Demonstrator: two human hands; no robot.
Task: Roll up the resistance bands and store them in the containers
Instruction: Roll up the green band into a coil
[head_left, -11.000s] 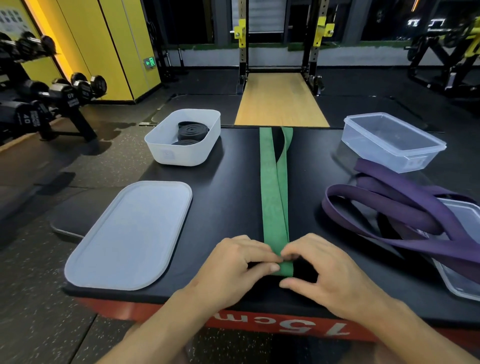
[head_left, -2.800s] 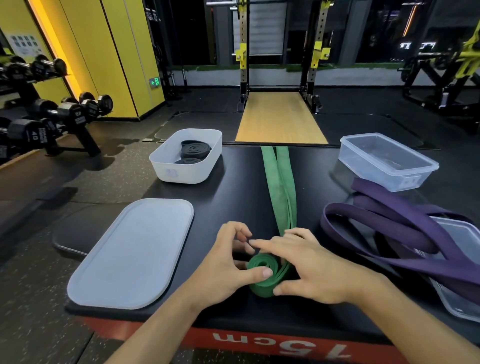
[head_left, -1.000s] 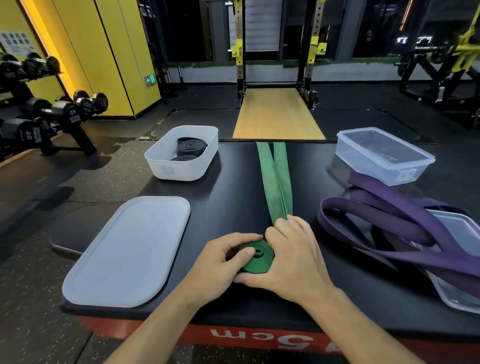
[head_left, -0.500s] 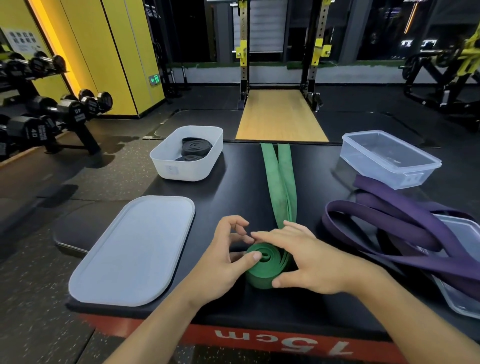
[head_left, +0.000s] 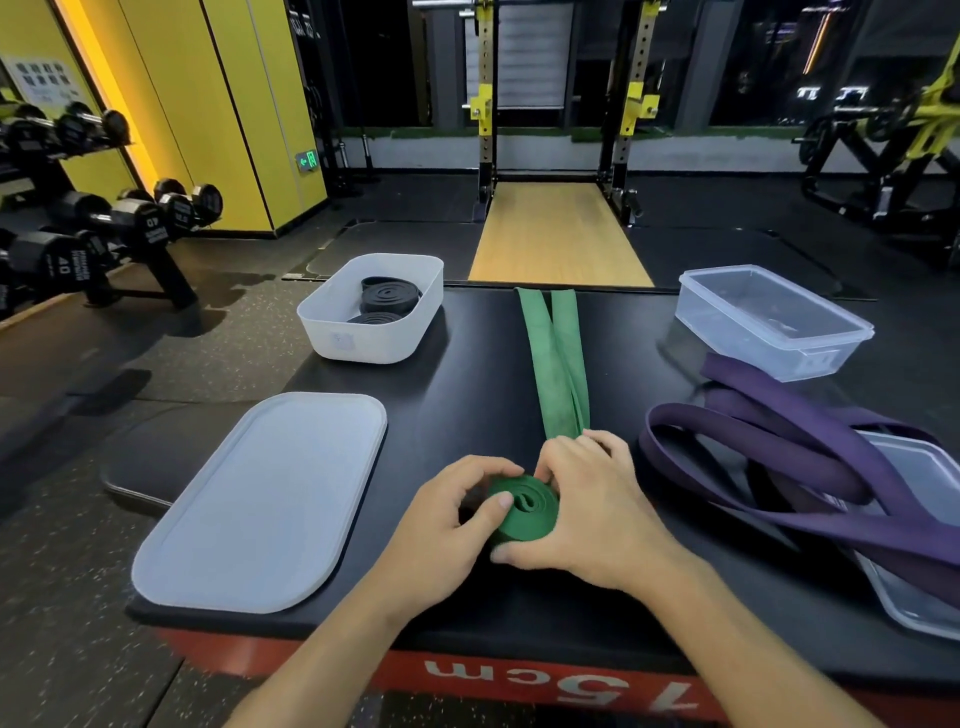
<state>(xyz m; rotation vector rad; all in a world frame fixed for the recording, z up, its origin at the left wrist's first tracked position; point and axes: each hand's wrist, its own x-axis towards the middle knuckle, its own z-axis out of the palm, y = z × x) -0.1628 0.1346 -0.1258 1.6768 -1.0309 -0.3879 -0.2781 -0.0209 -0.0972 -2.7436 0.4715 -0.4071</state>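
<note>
Bench layout

Near left on bench (head_left: 467, 395): flat lid (head_left: 260, 499). Behind it: tub (head_left: 363, 338), rolled bands (head_left: 389, 301) inside. Centre: half-rolled band (head_left: 558, 374), roll nearest, tail running back. Far right: box (head_left: 779, 353). Before it: loose bands (head_left: 779, 457) over tray (head_left: 919, 608).

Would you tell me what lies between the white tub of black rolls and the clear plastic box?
In the head view, the unrolled stretch of the green resistance band lies there, flat on the black tabletop.
</note>
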